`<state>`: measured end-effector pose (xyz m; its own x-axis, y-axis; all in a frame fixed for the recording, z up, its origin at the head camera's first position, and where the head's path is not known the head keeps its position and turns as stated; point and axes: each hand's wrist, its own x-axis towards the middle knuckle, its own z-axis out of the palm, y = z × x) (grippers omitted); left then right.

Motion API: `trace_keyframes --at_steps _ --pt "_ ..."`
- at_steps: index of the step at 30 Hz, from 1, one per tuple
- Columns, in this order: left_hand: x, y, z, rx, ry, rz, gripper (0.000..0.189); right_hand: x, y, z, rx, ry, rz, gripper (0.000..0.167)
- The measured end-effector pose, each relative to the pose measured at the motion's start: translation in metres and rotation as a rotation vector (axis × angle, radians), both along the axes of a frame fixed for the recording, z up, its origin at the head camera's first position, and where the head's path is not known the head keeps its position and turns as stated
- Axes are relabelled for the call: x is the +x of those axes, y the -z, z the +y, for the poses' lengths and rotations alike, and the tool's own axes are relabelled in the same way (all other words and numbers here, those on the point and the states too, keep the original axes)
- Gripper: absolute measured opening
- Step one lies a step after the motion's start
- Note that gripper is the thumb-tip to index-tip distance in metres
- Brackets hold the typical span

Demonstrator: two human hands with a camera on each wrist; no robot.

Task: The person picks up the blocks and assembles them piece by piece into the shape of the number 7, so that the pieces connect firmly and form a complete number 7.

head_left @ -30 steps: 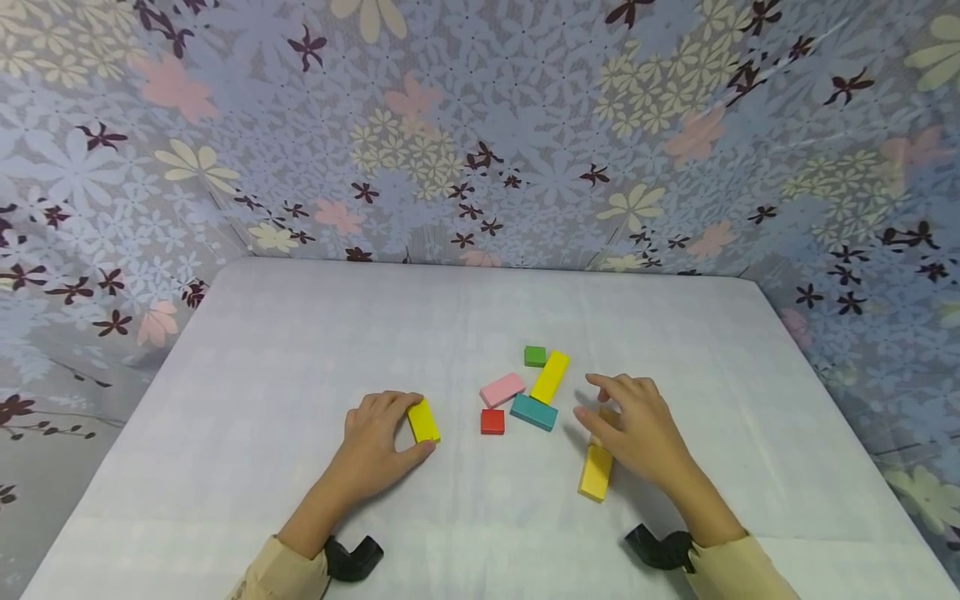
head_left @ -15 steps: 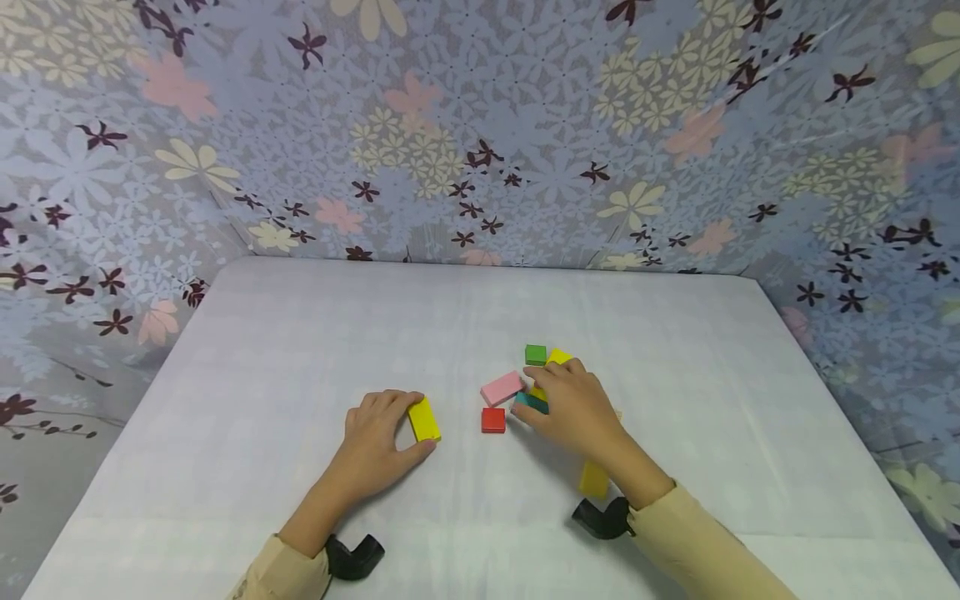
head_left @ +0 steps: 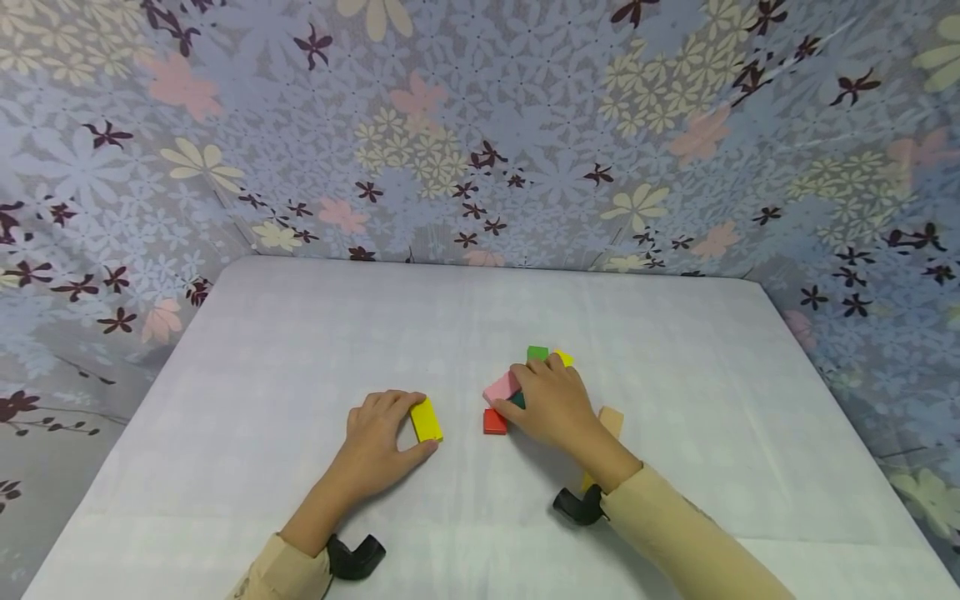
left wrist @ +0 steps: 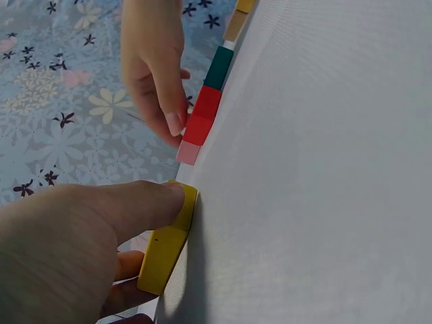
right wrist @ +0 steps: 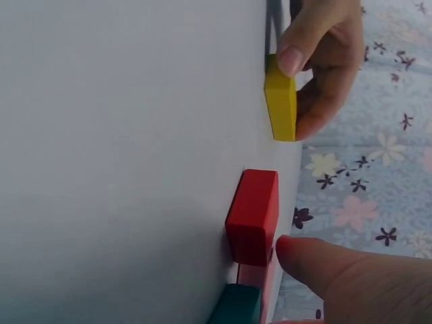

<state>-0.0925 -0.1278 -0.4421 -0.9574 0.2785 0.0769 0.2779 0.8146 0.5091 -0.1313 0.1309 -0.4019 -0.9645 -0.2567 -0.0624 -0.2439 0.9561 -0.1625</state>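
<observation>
My left hand (head_left: 378, 440) pinches a yellow block (head_left: 426, 419) by its two ends on the white table, thumb at the near end. Over the cluster of blocks, my right hand (head_left: 555, 408) reaches with thumb and forefinger spread about the pink block (head_left: 501, 388); contact with it is not clear. A red block (head_left: 494, 422) lies just below the thumb. The teal block (right wrist: 236, 304) is mostly under the right hand in the head view. Beyond the fingers are a green block (head_left: 537, 353) and the end of another yellow block (head_left: 564, 358).
Under the right wrist lie a tan block (head_left: 611, 420) and a yellow-orange block (head_left: 588, 482), partly covered. The white tabletop (head_left: 300, 350) meets flowered cloth (head_left: 480, 150) at the back and sides. A black wrist mount (head_left: 356, 558) sits at the left cuff.
My right hand has moved left from beside the tan block, across the teal and yellow blocks, to the pink one. The left hand keeps its hold in place.
</observation>
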Motion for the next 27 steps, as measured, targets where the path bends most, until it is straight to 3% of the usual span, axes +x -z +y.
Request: trace_keyframes --at_steps 6,17,27 --pt "-0.001 0.002 0.000 -0.002 -0.002 0.001 0.062 -0.007 -0.001 -0.002 0.008 -0.029 0.017 0.062" --pt "0.000 0.000 -0.001 -0.011 -0.003 0.010 0.062 -0.017 0.001 0.002 -0.034 -0.063 -0.044 0.071" --pt "0.000 0.002 0.000 -0.015 -0.002 0.009 0.062 -0.024 0.004 0.005 -0.042 -0.132 0.033 0.070"
